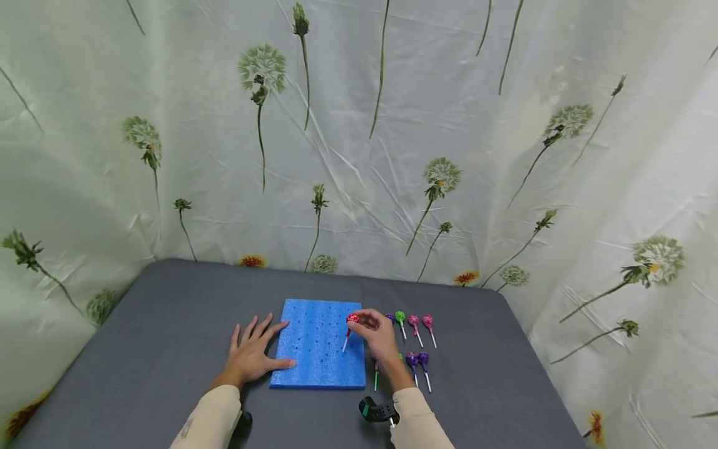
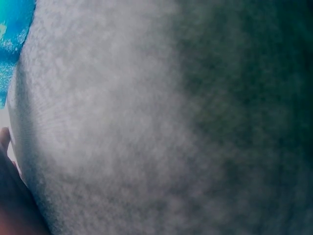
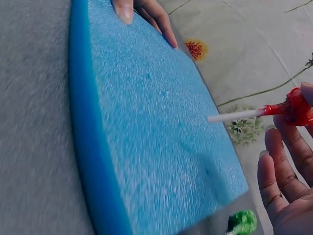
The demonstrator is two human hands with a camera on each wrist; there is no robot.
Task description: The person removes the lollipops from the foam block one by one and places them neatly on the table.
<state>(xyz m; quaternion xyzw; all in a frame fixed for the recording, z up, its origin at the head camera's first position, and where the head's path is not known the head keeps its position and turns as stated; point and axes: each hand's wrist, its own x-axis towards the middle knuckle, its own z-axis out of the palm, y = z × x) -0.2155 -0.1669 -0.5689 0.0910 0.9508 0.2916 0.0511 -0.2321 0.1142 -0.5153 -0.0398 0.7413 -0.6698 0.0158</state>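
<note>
Pinched by its wrapped head in my right hand [image 1: 377,337] is a red lollipop [image 1: 351,318], its white stick slanting down over the blue foam board [image 1: 314,376]. In the right wrist view the stick of the red lollipop [image 3: 288,108] points at the board and its tip looks apart from the surface. Small dark holes dot the board's top. My left hand [image 1: 250,357] lies with spread fingers at the board's left edge, thumb and index finger touching its top. The left wrist view shows mostly blurred grey cloth, with a bit of blue board [image 2: 10,44] at top left.
Right of the board lie several wrapped lollipops in two rows, among them a green lollipop [image 1: 400,317], a pink lollipop [image 1: 428,321] and a purple lollipop [image 1: 423,359]. My right forearm partly covers some. A grey cloth [image 1: 185,324] covers the table; a flowered curtain [image 1: 359,156] hangs behind.
</note>
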